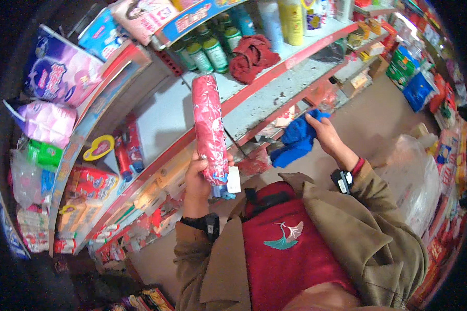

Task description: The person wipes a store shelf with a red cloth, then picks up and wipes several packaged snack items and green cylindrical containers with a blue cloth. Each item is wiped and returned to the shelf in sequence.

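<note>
Head view, left hand [195,181] clasped round pink folded umbrella [207,122] at centre, right hand [327,136] pinching blue cloth [298,140] right of centre.

Green bottles [216,54] upright on shelf [244,98], red cloth [251,58] just beside, right of them. Blue can [269,23] and yellow can [292,22] side by side farther right. Far left: purple pack [62,75] above pink pack [46,124], green pack [47,154] below. Yellow ring [98,148] in lower left compartment. Right: blue bag [420,90] near shop goods, crumpled clear plastic [412,176] on brown floor [373,111].
</note>
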`<move>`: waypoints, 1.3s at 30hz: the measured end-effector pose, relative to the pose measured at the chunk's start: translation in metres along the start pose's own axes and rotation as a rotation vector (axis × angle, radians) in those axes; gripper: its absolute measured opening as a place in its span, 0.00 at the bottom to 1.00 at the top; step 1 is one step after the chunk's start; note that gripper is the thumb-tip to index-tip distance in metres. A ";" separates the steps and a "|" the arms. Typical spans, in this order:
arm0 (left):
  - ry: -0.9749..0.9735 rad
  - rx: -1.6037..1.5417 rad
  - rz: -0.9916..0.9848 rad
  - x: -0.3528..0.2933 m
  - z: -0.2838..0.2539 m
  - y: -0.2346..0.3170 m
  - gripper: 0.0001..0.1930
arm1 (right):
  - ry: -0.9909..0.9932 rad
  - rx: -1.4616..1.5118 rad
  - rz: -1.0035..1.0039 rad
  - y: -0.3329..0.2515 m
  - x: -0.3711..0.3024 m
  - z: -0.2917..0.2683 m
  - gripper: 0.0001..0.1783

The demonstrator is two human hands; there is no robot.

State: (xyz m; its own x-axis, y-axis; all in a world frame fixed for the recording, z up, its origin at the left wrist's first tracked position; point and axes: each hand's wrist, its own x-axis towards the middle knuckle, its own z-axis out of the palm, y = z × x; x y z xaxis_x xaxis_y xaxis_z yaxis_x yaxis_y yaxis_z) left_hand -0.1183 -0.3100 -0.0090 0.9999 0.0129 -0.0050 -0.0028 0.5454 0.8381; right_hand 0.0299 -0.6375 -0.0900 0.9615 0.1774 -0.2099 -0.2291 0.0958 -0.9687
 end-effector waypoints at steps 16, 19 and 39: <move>-0.130 0.027 -0.154 0.024 0.008 -0.025 0.45 | -0.367 0.087 -0.523 -0.101 -0.018 0.066 0.28; -0.130 0.065 -0.182 0.023 0.011 -0.021 0.44 | -0.441 -0.025 -0.526 -0.109 -0.032 0.082 0.27; -0.147 -0.071 -0.336 0.019 -0.045 -0.059 0.29 | -0.708 -1.158 -1.179 -0.092 -0.050 0.175 0.34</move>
State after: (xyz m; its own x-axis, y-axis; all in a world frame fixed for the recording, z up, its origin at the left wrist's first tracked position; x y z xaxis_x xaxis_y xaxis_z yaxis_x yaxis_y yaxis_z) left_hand -0.0993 -0.3041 -0.0833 0.9363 -0.2945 -0.1912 0.3305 0.5553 0.7632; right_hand -0.0240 -0.4840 0.0327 0.2109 0.9014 0.3781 0.9683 -0.1397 -0.2072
